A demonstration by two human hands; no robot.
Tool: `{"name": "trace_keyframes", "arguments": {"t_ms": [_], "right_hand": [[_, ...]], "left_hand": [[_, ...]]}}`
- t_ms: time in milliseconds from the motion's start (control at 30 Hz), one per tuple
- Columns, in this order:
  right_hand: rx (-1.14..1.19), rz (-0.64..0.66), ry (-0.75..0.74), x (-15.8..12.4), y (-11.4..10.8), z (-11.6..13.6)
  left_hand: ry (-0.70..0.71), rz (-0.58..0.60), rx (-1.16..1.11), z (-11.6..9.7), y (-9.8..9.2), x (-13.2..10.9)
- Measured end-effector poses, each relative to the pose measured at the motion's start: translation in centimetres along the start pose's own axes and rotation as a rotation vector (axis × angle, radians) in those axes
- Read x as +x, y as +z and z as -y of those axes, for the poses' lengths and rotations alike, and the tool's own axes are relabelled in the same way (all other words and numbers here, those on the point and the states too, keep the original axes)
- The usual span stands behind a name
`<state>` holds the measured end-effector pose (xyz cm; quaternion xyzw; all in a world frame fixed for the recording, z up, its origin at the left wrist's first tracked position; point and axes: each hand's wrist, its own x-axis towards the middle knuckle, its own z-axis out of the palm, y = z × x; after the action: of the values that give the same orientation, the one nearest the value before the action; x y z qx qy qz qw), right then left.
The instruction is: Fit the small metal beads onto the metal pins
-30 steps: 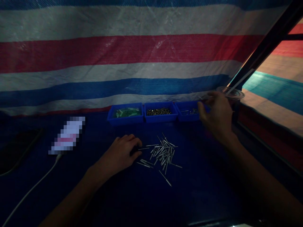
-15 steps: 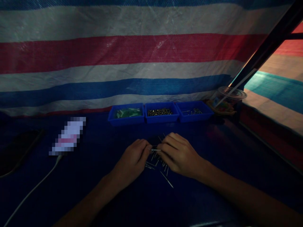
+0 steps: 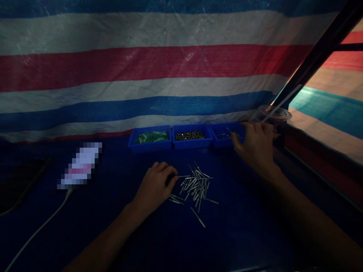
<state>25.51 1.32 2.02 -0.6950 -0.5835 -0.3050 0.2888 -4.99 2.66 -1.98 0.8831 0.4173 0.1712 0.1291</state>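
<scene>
A loose pile of thin silver blind rivets (image 3: 197, 183) lies on the dark blue table. My left hand (image 3: 157, 183) is at the pile's left edge, thumb and forefinger pinched together, with the thin pin of a rivet (image 3: 183, 176) sticking out from the fingertips. My right hand (image 3: 255, 145) reaches over the right-hand blue bin (image 3: 224, 142), its thumb apart from the fingers. A few rivets (image 3: 225, 135) show inside that bin; the hand covers its right part. Slight blur softens the right fingers.
A middle bin (image 3: 193, 143) contains many small metal pieces, and a left bin (image 3: 150, 146) has green-and-clear plastic packets. A clear plastic tub (image 3: 275, 112) stands behind my right hand. On the left are a pixelated phone (image 3: 81, 166), its white cable (image 3: 42, 228) and a dark flat object (image 3: 21, 185).
My right hand has left the pile and moved up and right to the right-hand bin, its thumb now apart. My left hand has stayed beside the pile, which is now uncovered.
</scene>
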Motion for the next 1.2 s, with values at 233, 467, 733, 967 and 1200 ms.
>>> {"name": "trace_keyframes", "arguments": {"t_ms": [233,467,733,967,1200], "right_hand": [[0.455,0.234,-0.322,-4.6,-1.7,7.3],[0.614,0.248,-0.533,-6.4,-3.0,10.3],[0.51,0.011,-0.401,-3.9,-2.5,8.1],[0.13,-0.113,0.038,0.8,-0.5,0.2],[0.264,0.154,-0.119,-2.7,-0.7,4.2]], "left_hand": [[-0.014,-0.043,-0.08,-0.6,-0.3,0.0],[-0.005,-0.061,-0.244,-2.4,-0.9,-0.3],[-0.051,-0.067,-0.326,-2.8,-1.1,-0.6],[-0.06,0.07,-0.066,-1.8,-0.9,-0.2],[-0.031,0.135,0.039,-1.7,-1.1,-0.1]]}}
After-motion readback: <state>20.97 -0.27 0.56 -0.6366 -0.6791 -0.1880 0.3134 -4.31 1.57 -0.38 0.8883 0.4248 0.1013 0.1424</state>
